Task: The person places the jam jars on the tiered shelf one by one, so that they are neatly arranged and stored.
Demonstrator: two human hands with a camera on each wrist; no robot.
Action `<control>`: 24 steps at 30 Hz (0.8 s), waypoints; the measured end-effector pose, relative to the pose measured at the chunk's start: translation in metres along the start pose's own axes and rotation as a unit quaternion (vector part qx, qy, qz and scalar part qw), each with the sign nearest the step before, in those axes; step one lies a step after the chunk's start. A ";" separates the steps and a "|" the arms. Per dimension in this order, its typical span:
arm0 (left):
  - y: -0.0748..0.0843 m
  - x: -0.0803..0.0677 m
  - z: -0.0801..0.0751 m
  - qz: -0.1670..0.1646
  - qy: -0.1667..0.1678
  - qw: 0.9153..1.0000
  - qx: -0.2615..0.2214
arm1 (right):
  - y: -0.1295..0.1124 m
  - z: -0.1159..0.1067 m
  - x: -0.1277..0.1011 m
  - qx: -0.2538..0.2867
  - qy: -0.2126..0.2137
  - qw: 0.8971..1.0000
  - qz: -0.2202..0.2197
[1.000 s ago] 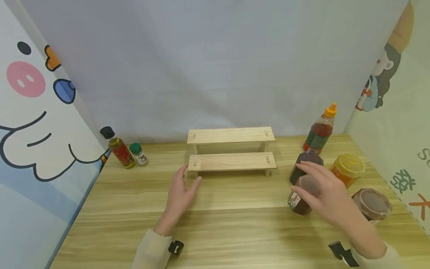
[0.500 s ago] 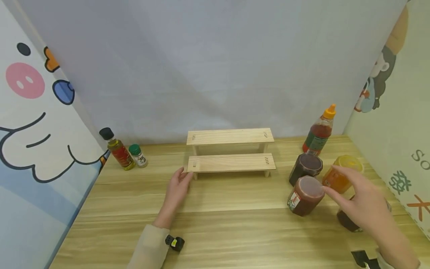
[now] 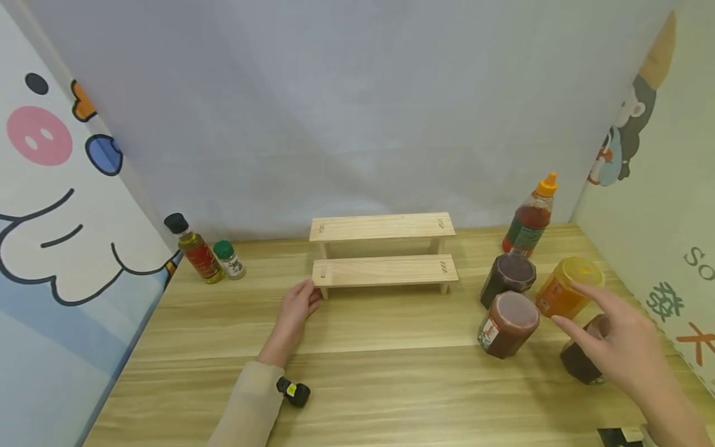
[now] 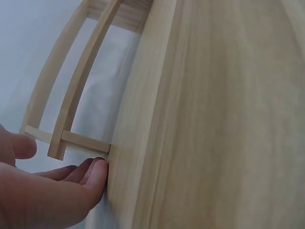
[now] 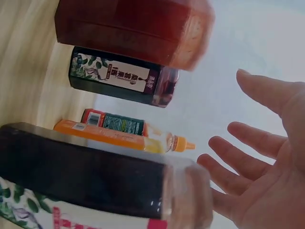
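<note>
Right hand [image 3: 620, 347] spread wide, holding nothing, could topple the crowded jars [image 3: 507, 324]; left hand [image 3: 298, 304], fingers relaxed, touches the wooden rack [image 3: 385, 270].

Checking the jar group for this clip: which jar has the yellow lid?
The orange jar, rightmost in the back of the cluster, just beyond the right hand. The other three jars are dark with brownish lids.

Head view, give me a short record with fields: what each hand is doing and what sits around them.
left hand: fingertips touch the left end of the wooden rack
right hand: open, fingers spread, holding nothing, over a dark jar
nearest jars: red-brown jar, orange jar, dark hexagonal jar
back right: sauce bottle
back left: oil bottle, small shaker
</note>
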State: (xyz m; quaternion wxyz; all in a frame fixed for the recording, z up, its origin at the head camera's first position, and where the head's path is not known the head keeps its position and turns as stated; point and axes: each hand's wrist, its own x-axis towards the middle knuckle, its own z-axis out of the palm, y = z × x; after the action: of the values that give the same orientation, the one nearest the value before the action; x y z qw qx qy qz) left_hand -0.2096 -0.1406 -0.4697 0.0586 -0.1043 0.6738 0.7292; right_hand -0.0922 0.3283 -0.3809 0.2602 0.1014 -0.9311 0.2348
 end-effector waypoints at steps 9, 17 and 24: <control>-0.002 0.002 0.005 0.008 0.010 1.000 0.022 | 0.008 -0.004 -0.013 0.018 0.018 0.995 0.093; -0.007 0.005 0.003 0.027 0.026 0.999 -0.002 | 0.018 -0.008 -0.024 0.012 -0.004 0.979 0.202; -0.007 0.008 0.005 0.023 0.029 0.999 -0.006 | 0.029 -0.009 -0.032 0.007 -0.033 0.969 0.243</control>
State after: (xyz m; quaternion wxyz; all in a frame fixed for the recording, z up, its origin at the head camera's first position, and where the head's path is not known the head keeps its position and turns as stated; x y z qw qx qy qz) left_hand -0.2159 -0.1350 -0.4780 0.0216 -0.1099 0.6734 0.7308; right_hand -0.0707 0.3602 -0.4024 0.1638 -0.1183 -0.9342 0.2941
